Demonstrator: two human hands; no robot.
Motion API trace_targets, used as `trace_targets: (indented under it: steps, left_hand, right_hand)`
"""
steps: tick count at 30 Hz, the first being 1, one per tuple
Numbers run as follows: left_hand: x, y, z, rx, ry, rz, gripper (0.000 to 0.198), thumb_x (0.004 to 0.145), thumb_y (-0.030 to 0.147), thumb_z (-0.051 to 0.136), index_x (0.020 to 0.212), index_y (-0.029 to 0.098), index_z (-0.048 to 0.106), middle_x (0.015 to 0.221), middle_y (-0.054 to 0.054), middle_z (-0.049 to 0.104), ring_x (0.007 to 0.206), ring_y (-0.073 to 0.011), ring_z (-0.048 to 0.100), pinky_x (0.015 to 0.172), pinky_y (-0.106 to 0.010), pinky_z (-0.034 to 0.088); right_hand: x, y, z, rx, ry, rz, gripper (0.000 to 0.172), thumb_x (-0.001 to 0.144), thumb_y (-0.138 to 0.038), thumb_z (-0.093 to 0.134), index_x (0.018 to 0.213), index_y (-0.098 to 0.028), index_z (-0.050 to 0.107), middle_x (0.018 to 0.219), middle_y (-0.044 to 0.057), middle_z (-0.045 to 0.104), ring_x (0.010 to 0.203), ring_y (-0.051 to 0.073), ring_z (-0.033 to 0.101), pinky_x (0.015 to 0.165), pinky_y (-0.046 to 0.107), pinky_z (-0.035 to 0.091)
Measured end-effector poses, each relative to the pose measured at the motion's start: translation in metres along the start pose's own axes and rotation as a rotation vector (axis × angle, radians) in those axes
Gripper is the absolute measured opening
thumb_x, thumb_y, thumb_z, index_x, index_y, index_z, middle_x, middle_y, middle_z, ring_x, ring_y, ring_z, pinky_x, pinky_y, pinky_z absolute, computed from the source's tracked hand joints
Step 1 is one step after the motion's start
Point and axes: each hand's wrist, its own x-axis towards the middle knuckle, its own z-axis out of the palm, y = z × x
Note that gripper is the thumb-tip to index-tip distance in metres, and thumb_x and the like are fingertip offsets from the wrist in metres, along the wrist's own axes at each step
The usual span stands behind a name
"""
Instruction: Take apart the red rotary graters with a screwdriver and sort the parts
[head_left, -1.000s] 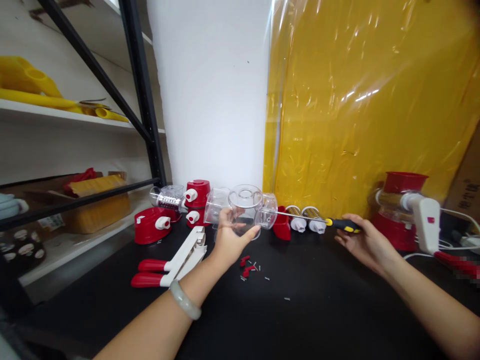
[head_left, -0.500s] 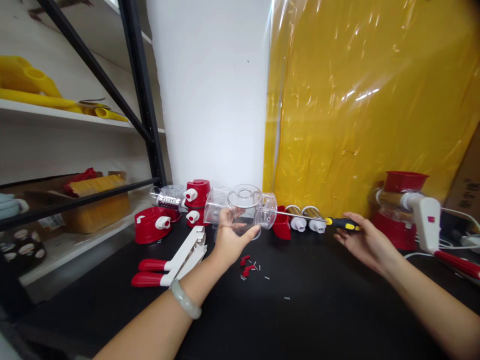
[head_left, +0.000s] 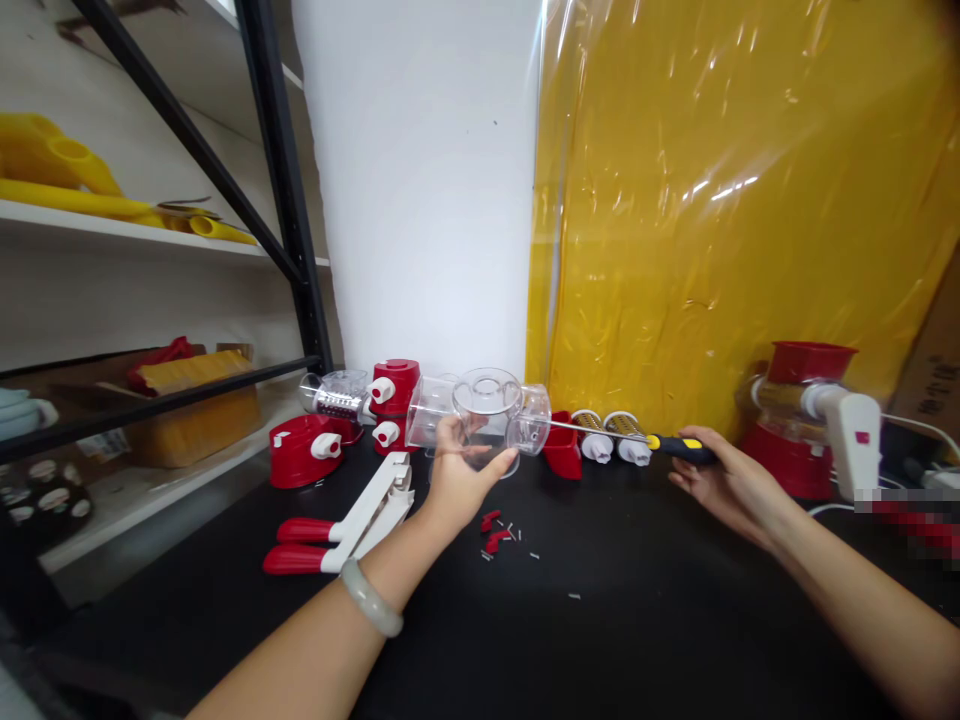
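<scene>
My left hand (head_left: 466, 475) grips a clear plastic grater housing (head_left: 487, 395) from below and behind, holding it above the black table. In my right hand (head_left: 724, 485) is the black and yellow handle of a long screwdriver (head_left: 679, 447). Its thin shaft points left, and the tip reaches the clear housing's right end; the exact contact point is too fine to make out. Below the housing, small red parts (head_left: 495, 541) and several loose screws (head_left: 534, 556) lie on the table. A red hopper piece (head_left: 562, 450) stands just behind the shaft.
White-handled drum graters (head_left: 595, 440) stand behind the shaft. Red bases (head_left: 304, 452) and white arms with red grips (head_left: 345, 530) lie left. An assembled red and white grater (head_left: 810, 420) stands right. A black shelf frame (head_left: 281, 170) rises at left, yellow film (head_left: 712, 250) behind.
The clear housing and the screwdriver have shifted very slightly left. Both hands keep their holds; the loose parts on the table have not moved.
</scene>
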Motion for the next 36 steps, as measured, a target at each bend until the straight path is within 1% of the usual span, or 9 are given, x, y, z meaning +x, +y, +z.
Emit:
trace_targets:
  steps: [4,7,10,13,19,23,26,29,36]
  left_hand:
    - [0.001,0.000,0.000,-0.011,-0.001,-0.002,0.062,0.065,0.037,0.078,0.107,0.022,0.035,0.124,-0.015,0.056,0.121,-0.0271,0.055,0.084,-0.038,0.055]
    - [0.001,-0.001,0.000,-0.006,-0.003,0.000,0.063,0.065,0.037,0.077,0.108,0.022,0.035,0.124,-0.015,0.056,0.120,-0.0272,0.056,0.084,-0.038,0.055]
    - [0.001,-0.001,0.000,0.008,-0.012,0.004,0.063,0.065,0.036,0.078,0.110,0.022,0.035,0.123,-0.015,0.057,0.120,-0.0276,0.056,0.084,-0.039,0.055]
    - [0.001,0.000,0.000,-0.001,-0.008,-0.001,0.063,0.065,0.037,0.078,0.109,0.022,0.035,0.123,-0.015,0.057,0.121,-0.0281,0.056,0.083,-0.038,0.055]
    - [0.001,0.001,-0.001,-0.029,0.016,-0.011,0.062,0.065,0.037,0.078,0.109,0.022,0.036,0.124,-0.015,0.057,0.121,-0.0276,0.056,0.084,-0.037,0.055]
    - [0.002,-0.001,-0.001,-0.023,0.018,0.001,0.062,0.065,0.036,0.078,0.110,0.022,0.037,0.123,-0.015,0.058,0.120,-0.0275,0.057,0.083,-0.038,0.055]
    - [0.002,-0.002,-0.001,-0.008,0.012,0.003,0.063,0.065,0.035,0.078,0.111,0.022,0.036,0.122,-0.015,0.059,0.119,-0.0272,0.058,0.083,-0.039,0.055]
    - [0.002,-0.002,-0.001,-0.015,0.007,-0.004,0.064,0.065,0.035,0.078,0.111,0.021,0.036,0.123,-0.016,0.058,0.120,-0.0277,0.057,0.083,-0.039,0.055]
    - [0.003,0.001,-0.001,-0.036,0.024,-0.025,0.062,0.065,0.037,0.077,0.110,0.021,0.037,0.124,-0.016,0.058,0.120,-0.0275,0.057,0.084,-0.038,0.055]
  right_hand:
    - [-0.002,-0.007,0.000,0.140,-0.013,0.047,0.019,0.068,-0.027,0.068,0.087,-0.028,0.066,0.082,0.001,0.067,0.075,0.019,0.064,0.069,0.034,0.056]
    - [-0.004,-0.007,0.001,0.088,-0.030,0.070,0.021,0.075,-0.044,0.063,0.084,-0.025,0.067,0.081,0.005,0.069,0.074,0.022,0.065,0.066,0.038,0.056]
    - [-0.004,-0.002,0.002,-0.055,-0.027,0.070,0.040,0.082,-0.061,0.057,0.078,-0.022,0.065,0.047,0.000,0.052,0.044,0.014,0.048,0.047,0.029,0.047]
    - [-0.002,0.002,0.004,-0.118,-0.038,-0.008,0.030,0.082,-0.052,0.066,0.076,-0.023,0.062,0.039,-0.007,0.033,0.037,0.008,0.030,0.043,0.022,0.041]
    - [-0.003,-0.005,0.004,0.050,-0.053,-0.011,0.016,0.071,-0.028,0.071,0.085,-0.028,0.063,0.073,-0.002,0.062,0.060,0.014,0.056,0.063,0.032,0.054]
    - [-0.002,-0.004,0.000,0.004,-0.093,0.044,0.019,0.076,-0.042,0.064,0.085,-0.026,0.065,0.077,0.005,0.067,0.070,0.022,0.063,0.063,0.037,0.054]
    - [-0.001,0.003,-0.001,-0.094,-0.075,0.053,0.038,0.082,-0.059,0.058,0.078,-0.022,0.065,0.046,0.000,0.050,0.041,0.013,0.045,0.044,0.028,0.042]
    - [0.000,0.006,0.001,-0.145,-0.065,-0.012,0.030,0.082,-0.050,0.067,0.075,-0.021,0.063,0.039,-0.007,0.034,0.037,0.007,0.028,0.042,0.022,0.037]
    - [-0.003,-0.003,0.004,0.052,-0.068,0.003,0.021,0.065,-0.028,0.077,0.082,-0.027,0.064,0.074,-0.001,0.062,0.066,0.015,0.058,0.064,0.030,0.052]
